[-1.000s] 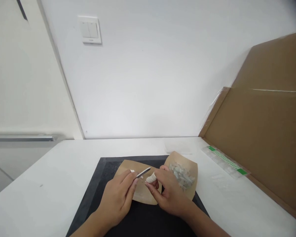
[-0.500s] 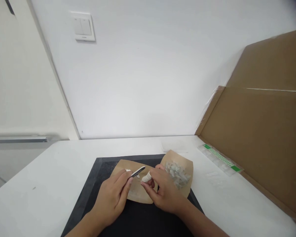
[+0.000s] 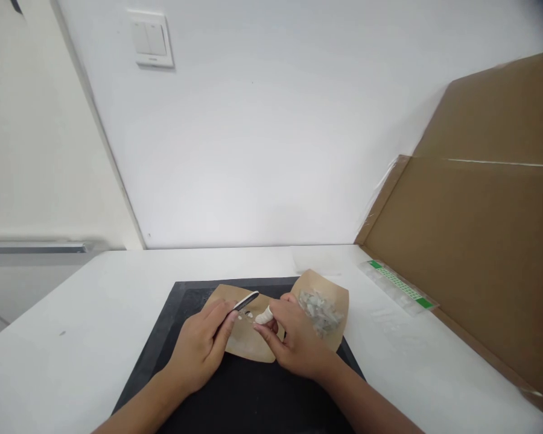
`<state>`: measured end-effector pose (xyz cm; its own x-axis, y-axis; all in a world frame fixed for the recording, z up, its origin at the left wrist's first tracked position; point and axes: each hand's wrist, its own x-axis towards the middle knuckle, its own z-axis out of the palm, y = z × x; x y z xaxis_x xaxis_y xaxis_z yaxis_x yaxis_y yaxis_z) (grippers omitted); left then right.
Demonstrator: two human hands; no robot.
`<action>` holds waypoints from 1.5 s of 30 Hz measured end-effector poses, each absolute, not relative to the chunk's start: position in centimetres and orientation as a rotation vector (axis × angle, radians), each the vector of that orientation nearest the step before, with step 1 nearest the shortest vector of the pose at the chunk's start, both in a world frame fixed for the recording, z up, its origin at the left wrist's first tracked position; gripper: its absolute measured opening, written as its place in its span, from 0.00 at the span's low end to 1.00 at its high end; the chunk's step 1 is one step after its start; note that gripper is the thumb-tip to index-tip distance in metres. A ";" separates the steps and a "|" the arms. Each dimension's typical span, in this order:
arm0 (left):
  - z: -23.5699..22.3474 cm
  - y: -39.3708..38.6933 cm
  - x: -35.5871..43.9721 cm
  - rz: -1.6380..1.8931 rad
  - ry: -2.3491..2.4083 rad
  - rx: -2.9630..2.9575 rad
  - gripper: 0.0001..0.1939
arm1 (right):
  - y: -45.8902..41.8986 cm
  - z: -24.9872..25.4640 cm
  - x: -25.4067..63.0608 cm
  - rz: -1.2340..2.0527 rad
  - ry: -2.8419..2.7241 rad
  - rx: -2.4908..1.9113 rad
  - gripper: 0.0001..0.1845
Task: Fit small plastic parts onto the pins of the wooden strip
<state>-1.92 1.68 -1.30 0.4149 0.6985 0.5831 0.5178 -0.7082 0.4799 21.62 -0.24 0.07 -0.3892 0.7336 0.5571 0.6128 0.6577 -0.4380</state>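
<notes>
Left hand (image 3: 198, 349) is clamped on the tool (image 3: 247, 300), which slants forward-right over the paper (image 3: 252, 348) — tip near the right hand (image 3: 297, 339). Hands are apart; can't tell if the right's gripping that white bit (image 3: 265, 316) or wearing it.

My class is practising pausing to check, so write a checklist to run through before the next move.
1. Dark slim tool held in left hand: ok.
2. Tool tip apart from the pale ribbed item at the right hand: ok, a gap shows.
3. Pale item held, not worn on a finger: cannot tell.
4. Greyish pieces on the right-hand brown paper: ok.
5. That paper wholly within the black mat: not ok, it overhangs.
</notes>
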 end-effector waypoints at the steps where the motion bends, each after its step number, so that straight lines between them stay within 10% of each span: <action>1: -1.3 1.7 -1.9 1.174 1.068 2.445 0.13 | -0.2 0.0 21.6 0.205 -2.127 -1.034 0.16; 45: 0.6 0.3 -1.1 1.028 1.099 2.439 0.16 | 0.0 0.7 22.7 0.097 -2.031 -1.141 0.17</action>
